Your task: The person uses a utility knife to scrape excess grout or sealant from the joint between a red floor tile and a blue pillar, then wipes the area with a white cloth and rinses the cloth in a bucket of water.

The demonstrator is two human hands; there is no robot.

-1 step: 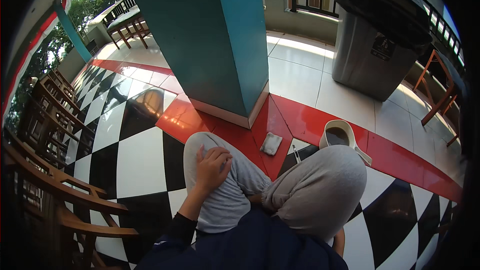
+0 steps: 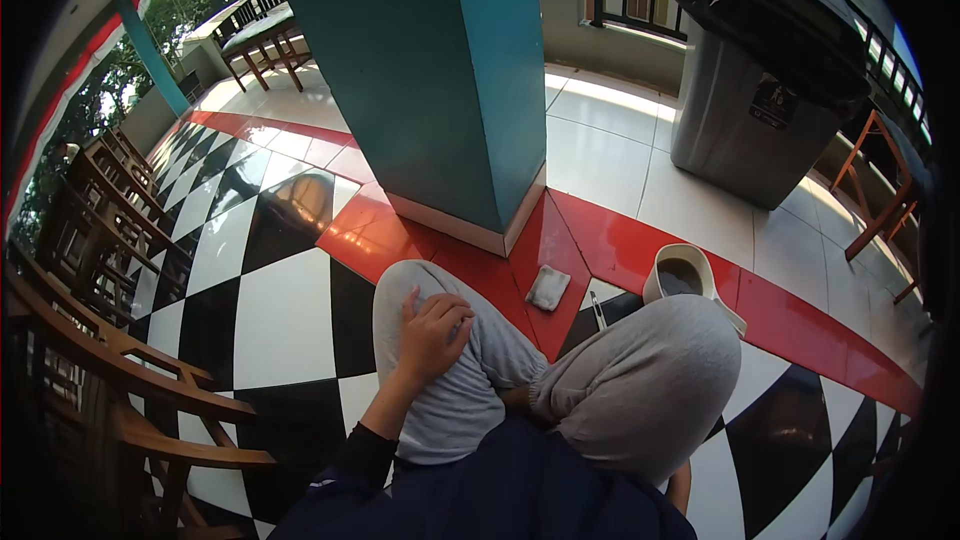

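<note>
My left hand point(image 2: 436, 338) lies on my left knee in grey trousers point(image 2: 430, 410). Its fingers are loosely stretched over the fabric and hold nothing. On the right side, only a bit of forearm shows beside my thigh; the hand itself is hidden. Beyond my crossed legs, a small folded white cloth or pad point(image 2: 548, 287) rests on the red tiles. A thin, pen-like silvery tool point(image 2: 598, 310) lies to its right, partly behind my right knee. Farther right stands a cream dipper point(image 2: 655, 285) with a handle, holding dark liquid; my knee covers part of it.
A teal pillar point(image 2: 430, 90) rises right in front of me. At the far right is a grey bin point(image 2: 735, 130) with a black lid and liner. Wooden chairs point(image 2: 120, 360) line the left side. A wooden stool point(image 2: 880, 180) stands beyond the bin. Checkered tiles point(image 2: 285, 330) surround me.
The view has shifted slightly, so the pillar, pad, dipper and bin sit a little farther right in the picture. My left hand stays on the knee.
</note>
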